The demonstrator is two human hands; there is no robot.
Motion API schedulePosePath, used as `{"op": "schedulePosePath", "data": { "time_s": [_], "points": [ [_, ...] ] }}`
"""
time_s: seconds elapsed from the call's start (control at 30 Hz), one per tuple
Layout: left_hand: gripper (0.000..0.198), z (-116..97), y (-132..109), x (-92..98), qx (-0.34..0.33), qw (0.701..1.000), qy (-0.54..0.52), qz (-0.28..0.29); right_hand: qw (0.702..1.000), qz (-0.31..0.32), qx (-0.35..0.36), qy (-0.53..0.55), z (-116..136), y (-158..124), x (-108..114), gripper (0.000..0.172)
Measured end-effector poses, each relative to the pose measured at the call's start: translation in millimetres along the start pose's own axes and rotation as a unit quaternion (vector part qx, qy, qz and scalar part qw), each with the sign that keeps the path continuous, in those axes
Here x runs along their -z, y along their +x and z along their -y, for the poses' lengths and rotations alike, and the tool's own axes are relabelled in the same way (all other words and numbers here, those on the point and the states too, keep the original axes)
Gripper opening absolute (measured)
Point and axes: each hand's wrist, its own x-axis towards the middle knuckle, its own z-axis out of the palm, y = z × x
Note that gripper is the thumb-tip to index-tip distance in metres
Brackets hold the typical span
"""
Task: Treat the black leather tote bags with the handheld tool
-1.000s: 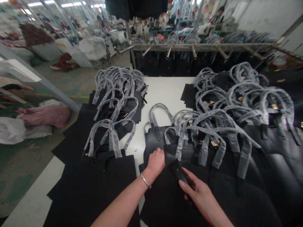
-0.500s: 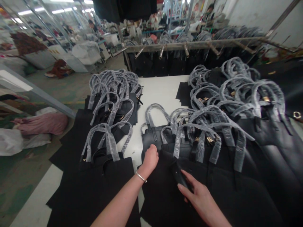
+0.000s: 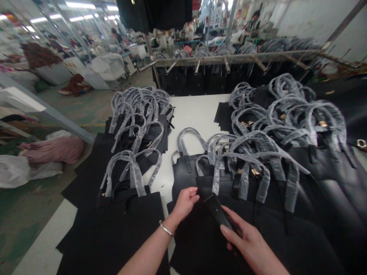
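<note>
My left hand (image 3: 185, 201), with a silver bangle on the wrist, rests at the lower edge of a black leather handbag (image 3: 185, 172) and pinches the edge of a black fabric sheet (image 3: 197, 236) beneath it. My right hand (image 3: 248, 244) is closed round a slim black tool (image 3: 218, 212) whose tip points toward the left hand. Both hands lie on the black sheet that covers the near row of bags. The bag's handles (image 3: 189, 136) are wrapped in clear plastic.
Piles of black handbags with plastic-wrapped handles lie left (image 3: 137, 114) and right (image 3: 286, 126) on a white table (image 3: 195, 109). Black fabric covers (image 3: 114, 229) drape the near-left pile. A metal rack (image 3: 237, 59) with hanging bags stands behind. Bundles (image 3: 53, 149) lie on the floor at left.
My left hand has turned and loosened from a fist on the bag to a pinch at the fabric edge. The right hand with the black tool has shifted slightly right and down.
</note>
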Motion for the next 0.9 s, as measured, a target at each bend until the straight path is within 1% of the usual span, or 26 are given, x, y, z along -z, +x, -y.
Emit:
{"op": "schedulePosePath", "data": {
  "time_s": [0.07,0.1,0.13,0.23,0.3,0.37,0.4,0.43,0.53,0.6,0.63,0.7,0.8,0.9],
  "points": [
    [0.025,-8.5,-8.5,-8.1,-0.005,0.993,-0.102,0.051,1.000,0.007,-0.001,0.030,11.1,6.1,-1.1,0.059],
    [0.026,-11.7,-12.1,-11.7,-0.005,0.988,-0.142,0.067,0.999,0.006,-0.003,0.049,17.4,9.7,-1.3,0.061],
    [0.028,-13.9,-14.9,-14.6,0.000,0.983,-0.168,0.072,0.998,-0.002,-0.005,0.069,23.7,12.9,-1.1,0.064],
    [0.036,-14.3,-19.4,-18.9,0.035,0.974,-0.218,0.038,0.994,-0.038,-0.010,0.103,38.0,16.9,1.8,0.070],
    [0.041,-11.5,-19.7,-19.3,0.057,0.968,-0.244,0.010,0.994,-0.025,-0.023,0.101,40.6,14.7,3.9,0.070],
    [0.042,-9.1,-19.3,-19.8,0.061,0.965,-0.256,-0.002,0.994,0.010,-0.042,0.099,39.3,12.5,4.1,0.070],
    [0.042,-8.7,-19.2,-20.3,0.061,0.964,-0.258,0.000,0.994,0.019,-0.048,0.100,38.5,12.4,3.6,0.071],
    [0.041,-9.0,-19.1,-21.0,0.063,0.964,-0.258,0.004,0.994,0.014,-0.050,0.101,38.4,13.0,3.1,0.072],
    [0.039,-12.9,-19.6,-23.3,0.083,0.962,-0.259,0.000,0.994,-0.054,-0.036,0.090,42.3,16.4,4.9,0.077],
    [0.039,-15.7,-20.1,-23.8,0.095,0.960,-0.265,-0.011,0.993,-0.073,-0.036,0.082,45.3,15.4,9.8,0.079],
    [0.039,-16.4,-20.3,-23.7,0.095,0.958,-0.269,-0.016,0.994,-0.064,-0.041,0.082,45.6,13.4,12.7,0.080],
    [0.040,-15.8,-20.5,-23.4,0.092,0.958,-0.272,-0.019,0.994,-0.025,-0.060,0.089,42.8,8.0,17.1,0.080],
    [0.038,-11.4,-20.1,-24.3,0.079,0.964,-0.254,-0.009,0.993,0.021,-0.069,0.098,36.5,4.6,16.3,0.074],
    [0.033,-8.5,-20.2,-27.5,0.072,0.970,-0.233,-0.007,0.992,0.020,-0.058,0.109,38.7,12.6,10.0,0.070]
  ]
}}
